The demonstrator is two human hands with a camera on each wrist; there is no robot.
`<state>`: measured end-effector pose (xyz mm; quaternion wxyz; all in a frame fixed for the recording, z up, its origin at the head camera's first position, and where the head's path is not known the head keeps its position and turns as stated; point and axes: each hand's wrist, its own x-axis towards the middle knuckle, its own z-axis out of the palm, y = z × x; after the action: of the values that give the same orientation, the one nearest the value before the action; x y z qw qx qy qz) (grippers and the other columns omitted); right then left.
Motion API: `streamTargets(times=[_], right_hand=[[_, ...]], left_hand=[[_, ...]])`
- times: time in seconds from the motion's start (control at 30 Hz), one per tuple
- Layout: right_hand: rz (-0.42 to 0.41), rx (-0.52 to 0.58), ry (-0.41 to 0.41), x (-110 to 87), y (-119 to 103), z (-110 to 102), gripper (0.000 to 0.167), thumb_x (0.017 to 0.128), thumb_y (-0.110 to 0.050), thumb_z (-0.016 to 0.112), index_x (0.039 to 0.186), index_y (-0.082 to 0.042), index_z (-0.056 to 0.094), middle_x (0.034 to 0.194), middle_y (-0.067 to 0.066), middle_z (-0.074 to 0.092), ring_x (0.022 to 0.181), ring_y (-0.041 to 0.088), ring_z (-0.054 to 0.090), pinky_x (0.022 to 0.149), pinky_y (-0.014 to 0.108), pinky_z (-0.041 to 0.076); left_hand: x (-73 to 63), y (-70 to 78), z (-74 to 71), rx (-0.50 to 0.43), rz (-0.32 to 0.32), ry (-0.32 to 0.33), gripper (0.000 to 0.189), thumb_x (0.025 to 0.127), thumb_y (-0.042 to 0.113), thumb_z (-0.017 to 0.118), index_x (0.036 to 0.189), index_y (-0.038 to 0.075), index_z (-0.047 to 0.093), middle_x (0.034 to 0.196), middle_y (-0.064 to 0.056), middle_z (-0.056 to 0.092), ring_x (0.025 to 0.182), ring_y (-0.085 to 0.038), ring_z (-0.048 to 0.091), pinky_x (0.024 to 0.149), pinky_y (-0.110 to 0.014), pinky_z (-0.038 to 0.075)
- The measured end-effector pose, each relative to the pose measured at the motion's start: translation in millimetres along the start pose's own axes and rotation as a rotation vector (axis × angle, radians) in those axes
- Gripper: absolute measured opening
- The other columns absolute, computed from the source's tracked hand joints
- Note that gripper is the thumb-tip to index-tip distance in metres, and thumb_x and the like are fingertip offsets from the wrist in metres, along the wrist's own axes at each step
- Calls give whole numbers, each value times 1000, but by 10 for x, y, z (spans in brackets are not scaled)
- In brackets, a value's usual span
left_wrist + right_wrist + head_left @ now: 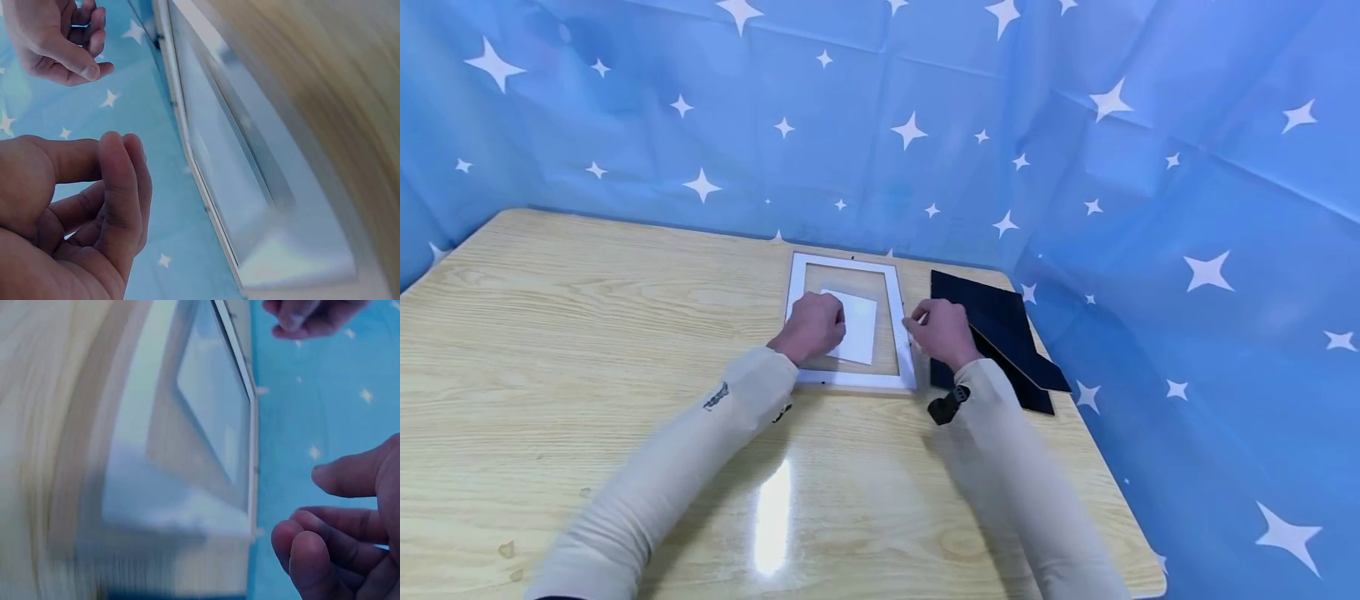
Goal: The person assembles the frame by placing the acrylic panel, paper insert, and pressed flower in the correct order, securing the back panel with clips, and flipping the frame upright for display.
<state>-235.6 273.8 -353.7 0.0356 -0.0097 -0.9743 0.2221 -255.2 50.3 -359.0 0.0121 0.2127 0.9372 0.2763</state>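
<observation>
A white picture frame (857, 381) lies flat on the wooden table. Inside its opening is a white rectangular sheet (859, 329), slightly askew to the frame. My left hand (811, 327) is above the frame's left side and overlaps the sheet in the head view. In the left wrist view its fingers (122, 200) are loosely bent, the thumb near the index finger, holding nothing. Over the frame's right rail, my right hand (942, 332) has bent fingers (309, 562) and a gap to the thumb, with nothing between.
A black backing board (985, 304) with an angled flap lies right of the frame, partly behind my right hand. The wooden table (587, 333) extends far to the left. A blue curtain (850, 100) with white stars hangs along the back and right edges.
</observation>
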Motion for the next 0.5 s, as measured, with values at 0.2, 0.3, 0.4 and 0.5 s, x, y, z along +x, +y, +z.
streamTargets(times=[0.2,0.3,0.4,0.5], right_hand=[[66,33,22,-130,348,-285,25,99,-30,62,99,-6,70,87,20,74,56,14,66,55,27,53],[76,14,42,-193,494,-398,27,99,-31,62,100,-5,70,83,18,73,54,14,64,53,27,52],[75,15,65,-257,612,-517,27,99,-30,62,100,-4,69,76,14,72,53,14,63,52,29,51],[86,34,83,-336,724,-620,26,99,-29,63,100,-3,69,74,12,70,54,15,63,52,30,52]], left_hand=[[18,292,149,-60,78,33,22,92,7,57,78,9,74,71,-4,70,68,-18,62,68,-30,52],[30,439,201,-99,113,29,26,92,6,56,73,10,73,65,-1,68,65,-16,61,71,-31,53],[51,591,237,-122,128,23,27,94,6,56,73,9,74,66,-2,69,67,-18,64,76,-34,55],[75,749,286,-143,132,5,27,96,7,55,79,9,76,71,-3,74,72,-19,68,83,-36,57]])
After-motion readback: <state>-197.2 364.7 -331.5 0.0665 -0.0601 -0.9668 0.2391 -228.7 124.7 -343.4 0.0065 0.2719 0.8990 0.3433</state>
